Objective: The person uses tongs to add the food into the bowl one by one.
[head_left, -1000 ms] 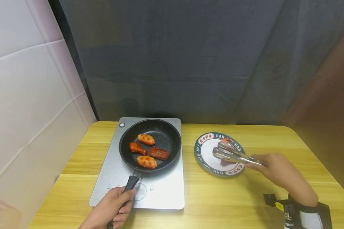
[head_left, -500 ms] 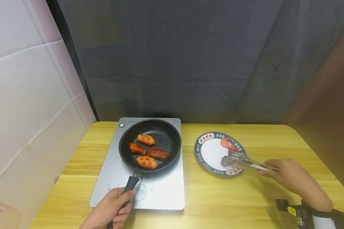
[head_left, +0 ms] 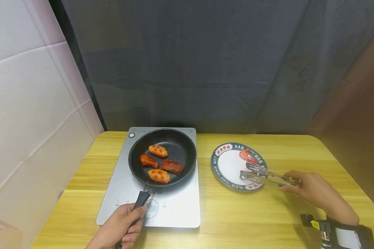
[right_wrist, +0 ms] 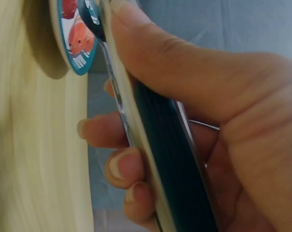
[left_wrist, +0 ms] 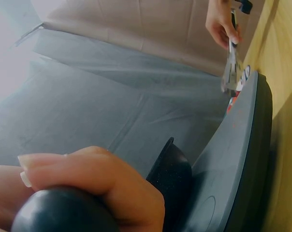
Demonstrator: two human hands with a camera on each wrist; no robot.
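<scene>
tongs [head_left: 262, 171] shifted rightward | gripped: right hand [head_left: 310, 186] | pan handle [head_left: 142, 198]: left hand [head_left: 122, 220]

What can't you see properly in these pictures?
Head view:
Pan handle: left hand covers its middle; bottom edge cuts off its end.
Cooker: most markings too small to read.
Plate: tongs cover part of its rim.

Left wrist view:
Plate: mostly hidden behind the cooker.

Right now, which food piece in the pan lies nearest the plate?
The dark brown slab, rightmost in the pan in the head view; the drumstick, far orange piece and near orange piece all lie farther from the plate.
</scene>
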